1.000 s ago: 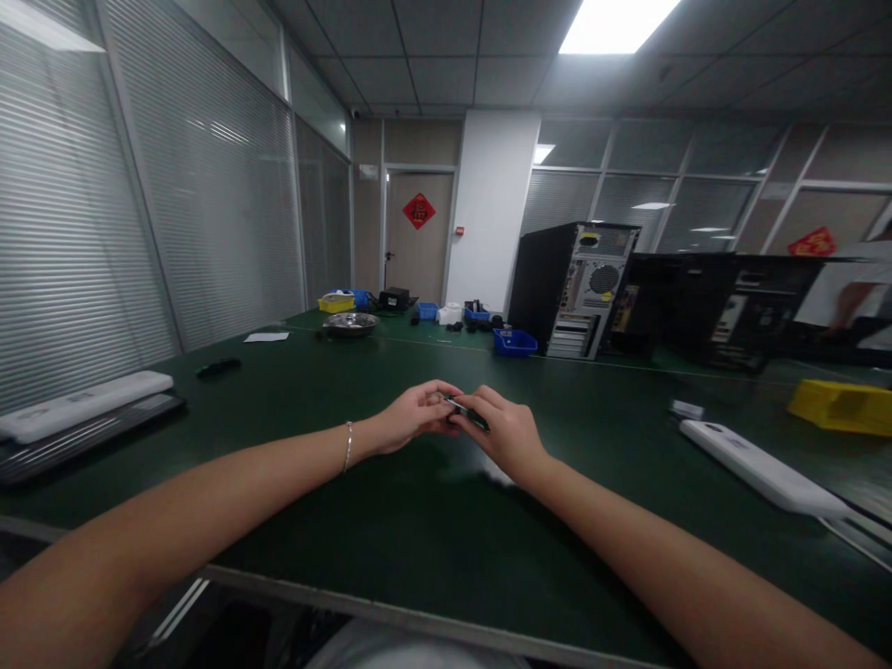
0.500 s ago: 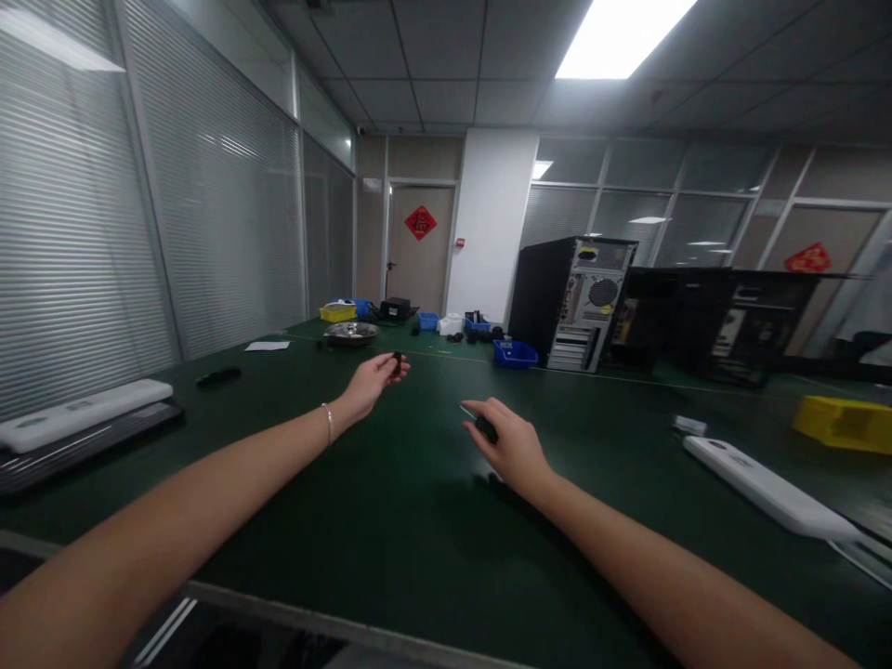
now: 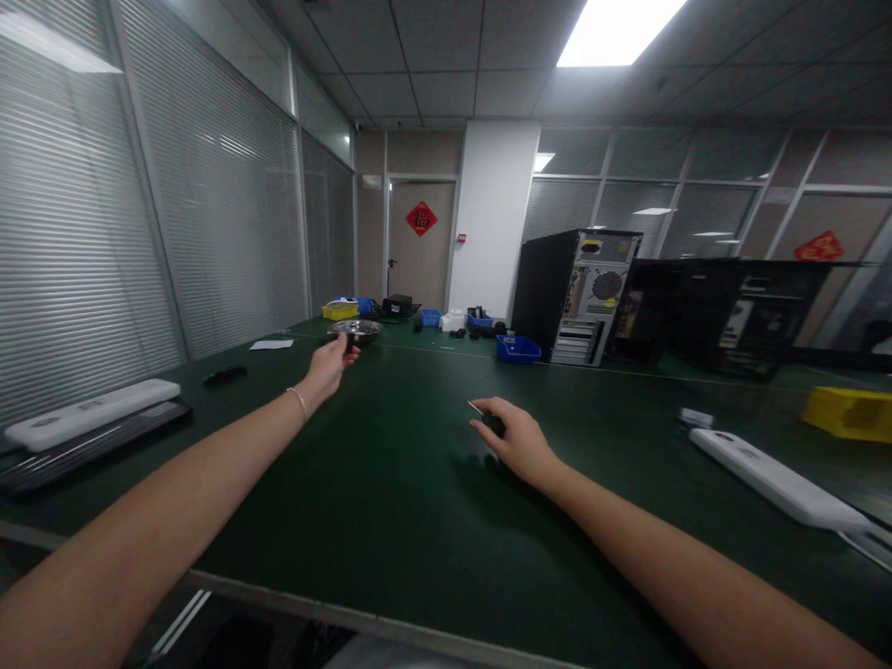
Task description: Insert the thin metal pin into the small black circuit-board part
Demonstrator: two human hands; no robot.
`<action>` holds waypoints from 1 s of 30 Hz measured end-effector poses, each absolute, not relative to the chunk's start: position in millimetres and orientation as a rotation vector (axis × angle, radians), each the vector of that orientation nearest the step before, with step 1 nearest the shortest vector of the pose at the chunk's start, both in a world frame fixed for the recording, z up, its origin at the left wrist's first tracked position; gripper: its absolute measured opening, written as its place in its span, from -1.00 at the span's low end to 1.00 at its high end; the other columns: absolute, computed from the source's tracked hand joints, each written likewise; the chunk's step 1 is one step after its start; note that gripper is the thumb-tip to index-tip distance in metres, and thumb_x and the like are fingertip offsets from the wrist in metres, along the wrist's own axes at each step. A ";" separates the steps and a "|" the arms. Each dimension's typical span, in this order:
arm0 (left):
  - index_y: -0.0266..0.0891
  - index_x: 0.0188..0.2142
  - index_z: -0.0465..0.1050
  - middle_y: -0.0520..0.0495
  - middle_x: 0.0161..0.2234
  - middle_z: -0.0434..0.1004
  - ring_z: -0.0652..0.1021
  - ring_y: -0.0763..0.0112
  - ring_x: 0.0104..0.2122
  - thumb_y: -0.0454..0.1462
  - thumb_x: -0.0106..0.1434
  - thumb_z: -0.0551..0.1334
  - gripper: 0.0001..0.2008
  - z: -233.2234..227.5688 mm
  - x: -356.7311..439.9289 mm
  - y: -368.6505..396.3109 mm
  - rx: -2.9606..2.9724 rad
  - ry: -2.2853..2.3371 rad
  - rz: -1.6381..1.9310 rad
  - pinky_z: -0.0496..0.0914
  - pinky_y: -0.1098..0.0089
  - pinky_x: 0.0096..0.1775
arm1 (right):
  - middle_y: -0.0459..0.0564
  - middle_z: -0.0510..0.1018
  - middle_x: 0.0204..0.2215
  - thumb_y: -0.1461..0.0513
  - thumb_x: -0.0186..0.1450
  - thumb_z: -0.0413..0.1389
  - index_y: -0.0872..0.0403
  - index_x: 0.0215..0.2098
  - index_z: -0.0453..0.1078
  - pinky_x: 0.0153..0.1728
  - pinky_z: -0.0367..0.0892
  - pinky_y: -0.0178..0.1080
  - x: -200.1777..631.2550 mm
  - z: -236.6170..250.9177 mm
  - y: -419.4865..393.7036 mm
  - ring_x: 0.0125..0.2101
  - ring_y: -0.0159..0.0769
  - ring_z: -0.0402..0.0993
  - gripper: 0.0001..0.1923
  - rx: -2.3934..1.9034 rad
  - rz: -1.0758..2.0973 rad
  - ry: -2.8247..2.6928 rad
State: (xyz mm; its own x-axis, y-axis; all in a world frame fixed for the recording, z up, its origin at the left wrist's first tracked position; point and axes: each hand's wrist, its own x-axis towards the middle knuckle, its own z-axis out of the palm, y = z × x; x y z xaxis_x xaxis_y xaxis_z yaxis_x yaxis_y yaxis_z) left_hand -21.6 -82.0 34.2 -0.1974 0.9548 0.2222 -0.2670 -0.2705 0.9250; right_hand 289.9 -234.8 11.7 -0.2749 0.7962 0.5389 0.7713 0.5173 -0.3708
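My left hand [image 3: 329, 362] is stretched far forward over the green table [image 3: 390, 483], pinching a small black part between its fingertips, just in front of a metal bowl [image 3: 355, 329]. A thin bracelet sits on that wrist. My right hand [image 3: 514, 439] rests nearer to me in the middle of the table, closed on a small dark tool [image 3: 488, 420] whose thin metal tip points left. The two hands are well apart.
A white bar lies on a dark tray [image 3: 90, 423] at left and another white bar [image 3: 773, 477] at right. A black piece [image 3: 224, 375], blue bin [image 3: 518, 348], computer tower [image 3: 578, 295] and yellow bin [image 3: 846, 412] stand farther back.
The hands were joined on the tool one second ago. My left hand has since drawn away with the small black part and reached forward to the bowl; my right hand stayed put.
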 end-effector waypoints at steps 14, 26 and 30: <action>-0.29 -0.06 0.46 -0.18 -0.18 0.49 0.48 0.44 -0.30 -0.36 0.12 0.30 -0.65 10.4 70.7 -172.3 1.460 0.562 0.762 0.34 0.33 -0.16 | -0.01 0.48 -0.18 0.25 0.27 0.06 0.00 -0.02 0.34 -0.24 0.30 -0.23 280.1 12.3 -241.0 -0.25 -0.27 0.40 -0.70 -1.111 0.292 -2.143; -0.30 -0.10 0.48 -0.15 -0.27 0.53 0.50 0.38 -0.37 -0.25 0.10 0.30 -0.65 16.7 68.0 -179.6 1.832 0.562 0.807 0.38 0.30 -0.23 | 0.03 0.51 -0.21 0.23 0.28 0.06 0.02 -0.05 0.41 -0.24 0.32 -0.21 280.9 15.4 -243.6 -0.25 -0.23 0.43 -0.73 -1.105 0.270 -2.143; -0.27 -0.11 0.49 -0.14 -0.26 0.54 0.51 0.38 -0.40 -0.24 0.12 0.28 -0.68 14.9 67.5 -179.0 1.931 0.556 0.815 0.40 0.32 -0.27 | 0.02 0.52 -0.21 0.22 0.28 0.05 0.03 -0.07 0.41 -0.27 0.32 -0.22 280.0 16.2 -245.9 -0.26 -0.23 0.44 -0.74 -1.114 0.307 -2.128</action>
State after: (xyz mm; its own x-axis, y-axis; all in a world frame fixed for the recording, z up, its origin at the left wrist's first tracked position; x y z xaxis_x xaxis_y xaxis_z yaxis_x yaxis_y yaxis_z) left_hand 67.5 -179.0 14.9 0.6763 0.6677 0.3111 0.0463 -0.4601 0.8867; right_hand 280.0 -245.9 16.2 -0.3808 0.7916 0.4779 0.6244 0.6014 -0.4985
